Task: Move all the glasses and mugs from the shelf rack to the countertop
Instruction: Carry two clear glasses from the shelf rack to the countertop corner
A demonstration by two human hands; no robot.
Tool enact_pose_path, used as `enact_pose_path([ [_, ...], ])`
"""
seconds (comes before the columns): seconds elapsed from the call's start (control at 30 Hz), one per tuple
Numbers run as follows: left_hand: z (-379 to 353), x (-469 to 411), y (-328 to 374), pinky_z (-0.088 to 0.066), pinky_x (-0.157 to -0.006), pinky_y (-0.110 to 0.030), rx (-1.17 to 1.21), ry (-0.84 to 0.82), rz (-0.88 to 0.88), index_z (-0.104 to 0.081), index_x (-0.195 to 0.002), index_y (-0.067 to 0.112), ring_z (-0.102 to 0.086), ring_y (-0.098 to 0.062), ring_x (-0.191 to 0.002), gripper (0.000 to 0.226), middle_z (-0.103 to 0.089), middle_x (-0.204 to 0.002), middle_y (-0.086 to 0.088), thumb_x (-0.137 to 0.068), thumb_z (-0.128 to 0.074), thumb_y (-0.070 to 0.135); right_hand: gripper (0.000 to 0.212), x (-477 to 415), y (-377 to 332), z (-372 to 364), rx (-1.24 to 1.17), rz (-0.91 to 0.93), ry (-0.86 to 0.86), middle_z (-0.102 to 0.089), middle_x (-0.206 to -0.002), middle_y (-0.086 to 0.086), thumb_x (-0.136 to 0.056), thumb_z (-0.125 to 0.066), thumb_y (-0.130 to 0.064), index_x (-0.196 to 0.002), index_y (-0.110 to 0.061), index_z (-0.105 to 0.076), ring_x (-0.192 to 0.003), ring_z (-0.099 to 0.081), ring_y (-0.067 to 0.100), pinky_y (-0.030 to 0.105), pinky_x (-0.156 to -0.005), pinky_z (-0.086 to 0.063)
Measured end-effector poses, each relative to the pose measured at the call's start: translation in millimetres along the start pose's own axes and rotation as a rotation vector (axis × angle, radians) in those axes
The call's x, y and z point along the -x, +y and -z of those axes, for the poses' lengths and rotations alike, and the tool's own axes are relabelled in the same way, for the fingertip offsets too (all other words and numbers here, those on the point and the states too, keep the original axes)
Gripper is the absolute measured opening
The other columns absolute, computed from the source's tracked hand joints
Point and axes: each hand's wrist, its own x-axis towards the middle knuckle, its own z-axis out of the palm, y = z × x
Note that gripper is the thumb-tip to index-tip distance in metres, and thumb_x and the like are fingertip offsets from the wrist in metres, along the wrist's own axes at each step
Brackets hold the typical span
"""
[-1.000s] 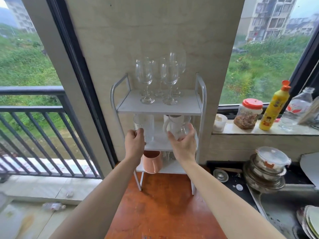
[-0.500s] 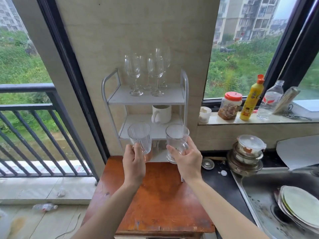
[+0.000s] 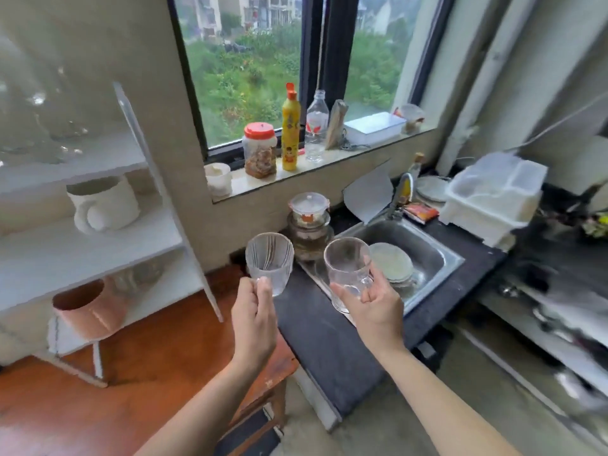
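Note:
My left hand grips a ribbed clear glass mug by its handle. In my right hand is a smooth clear glass mug, also held upright. Both mugs hang in the air above the dark countertop, beside the sink. The white shelf rack stands at the left on a wooden table. A white mug sits on its middle shelf and a pink mug on the bottom shelf. Blurred wine glasses stand on the top shelf.
The steel sink holds stacked plates. Lidded bowls are stacked behind the mugs. On the window sill stand a red-lidded jar, a yellow bottle and a clear bottle. A white plastic tray sits at the right.
Both hands pulled the two glass mugs out of the rack and carried them right, over the dark countertop. The view swung right toward the sink.

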Motion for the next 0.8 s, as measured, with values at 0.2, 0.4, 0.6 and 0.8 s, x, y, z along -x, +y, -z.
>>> enact_pose_path([
  [0.2,-124,48,39,-0.032,-0.057,-0.027,0.121,-0.314,-0.045,-0.036,-0.075,0.001,-0.034,-0.010,-0.060,0.041,-0.040,-0.067,-0.004,-0.105,-0.044,0.028,0.084,18,43,136,0.075,-0.101,0.337,-0.029,-0.048,-0.010,-0.073,-0.089,-0.043,-0.146,-0.020,-0.054,-0.045,-0.025,0.008,0.018,-0.044,-0.022],
  [0.4,-247,143,95,-0.033,-0.056,-0.025,0.204,-0.560,-0.115,-0.038,-0.076,0.000,-0.036,-0.011,-0.061,0.042,-0.039,-0.068,-0.004,-0.105,-0.044,0.030,0.064,53,85,292,0.098,-0.127,0.586,-0.038,-0.048,-0.014,-0.075,-0.088,-0.040,-0.132,-0.047,-0.059,-0.045,-0.031,0.006,0.018,-0.044,-0.024],
  [0.6,-379,259,153,-0.037,-0.056,-0.028,0.217,-0.753,-0.148,-0.041,-0.076,0.002,-0.042,-0.015,-0.062,0.043,-0.043,-0.067,-0.006,-0.104,-0.044,0.036,0.083,83,145,455,0.111,-0.199,0.767,-0.037,-0.048,-0.014,-0.075,-0.088,-0.040,-0.148,-0.027,-0.050,-0.045,-0.037,0.006,0.014,-0.046,-0.030],
  [0.8,-481,351,193,-0.039,-0.058,-0.026,0.236,-0.889,-0.155,-0.039,-0.075,0.003,-0.043,-0.014,-0.064,0.048,-0.043,-0.067,-0.002,-0.101,-0.045,0.043,0.084,96,189,582,0.152,-0.268,0.853,-0.032,-0.047,-0.011,-0.074,-0.090,-0.038,-0.147,-0.020,-0.052,-0.048,-0.034,0.008,0.025,-0.052,-0.032],
])
